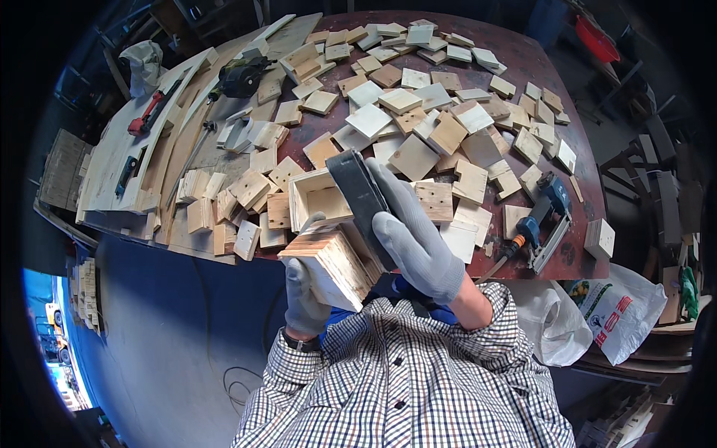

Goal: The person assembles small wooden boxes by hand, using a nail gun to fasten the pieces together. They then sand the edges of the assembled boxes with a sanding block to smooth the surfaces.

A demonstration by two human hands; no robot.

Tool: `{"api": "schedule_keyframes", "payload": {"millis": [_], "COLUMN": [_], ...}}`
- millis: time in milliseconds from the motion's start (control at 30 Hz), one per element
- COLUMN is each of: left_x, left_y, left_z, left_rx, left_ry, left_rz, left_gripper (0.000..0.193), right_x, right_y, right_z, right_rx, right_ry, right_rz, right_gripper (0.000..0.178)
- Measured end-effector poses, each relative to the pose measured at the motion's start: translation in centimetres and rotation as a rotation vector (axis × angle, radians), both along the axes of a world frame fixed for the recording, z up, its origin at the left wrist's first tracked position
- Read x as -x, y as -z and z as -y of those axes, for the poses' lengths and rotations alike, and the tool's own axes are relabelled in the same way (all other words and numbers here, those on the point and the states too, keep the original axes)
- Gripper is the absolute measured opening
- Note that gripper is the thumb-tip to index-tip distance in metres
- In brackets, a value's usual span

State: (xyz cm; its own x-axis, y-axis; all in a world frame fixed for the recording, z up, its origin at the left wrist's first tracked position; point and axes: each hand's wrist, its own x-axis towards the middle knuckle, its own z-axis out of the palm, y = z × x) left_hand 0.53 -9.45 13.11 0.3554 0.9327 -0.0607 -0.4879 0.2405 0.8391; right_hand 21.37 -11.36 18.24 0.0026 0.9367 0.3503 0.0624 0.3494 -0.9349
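My left hand (305,302), in a grey glove, grips a small plywood box (332,263) from its left side and holds it tilted in front of my chest. The box's layered edges and a striped wooden face show. My right hand (420,243), also gloved, is closed along a long black sanding block (357,190) with a rounded end. This block slants over the box's right side; whether the two touch I cannot tell. Just beyond them an open wooden box (320,196) stands at the table's near edge, partly hidden by the block.
Many loose wooden blocks (414,157) cover the dark red table (590,246). A blue nail gun (549,201) lies at its right. Boards (112,160), a red-handled tool (146,119) and a black power tool (243,75) are on the left. White sacks (553,328) hang below the right edge.
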Motion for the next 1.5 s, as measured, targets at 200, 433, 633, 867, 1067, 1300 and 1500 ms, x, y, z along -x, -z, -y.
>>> {"api": "schedule_keyframes", "payload": {"millis": [200, 433, 633, 867, 1067, 1300, 1500], "left_x": [-0.1, 1.9, 0.5, 1.3, 2.4, 2.2, 0.7], "left_y": [-0.2, -1.5, -2.8, -2.0, -2.7, -3.2, -2.2], "left_z": [0.3, -1.7, -1.4, -1.1, -1.7, -1.5, -1.0], "left_rx": [-0.149, -0.603, -1.273, -1.716, -1.864, -1.680, -1.305], "left_ry": [-0.016, -0.286, -0.254, -0.334, -0.336, -0.501, -0.423], "left_rz": [-0.055, -0.430, -0.897, -1.024, -1.157, -1.077, -0.885], "left_gripper": [0.124, 0.135, 0.128, 0.045, 0.051, 0.075, 0.108], "right_x": [-1.4, -1.7, -3.2, -4.5, -2.8, -5.3, 0.6], "right_y": [-0.4, 5.7, -3.8, -0.5, -4.8, 0.6, -2.2], "right_z": [0.5, 6.5, 2.7, 2.1, 2.6, 1.4, 4.7], "right_rx": [0.246, 0.475, -0.186, 0.065, -0.236, 0.164, -0.246], "right_ry": [-0.142, -0.183, 0.075, 0.172, 0.154, 0.256, 0.243], "right_rz": [-0.254, -0.471, 0.505, 0.671, 0.636, 0.565, 0.661], "right_gripper": [0.067, 0.070, 0.071, 0.062, 0.061, 0.062, 0.074]}}
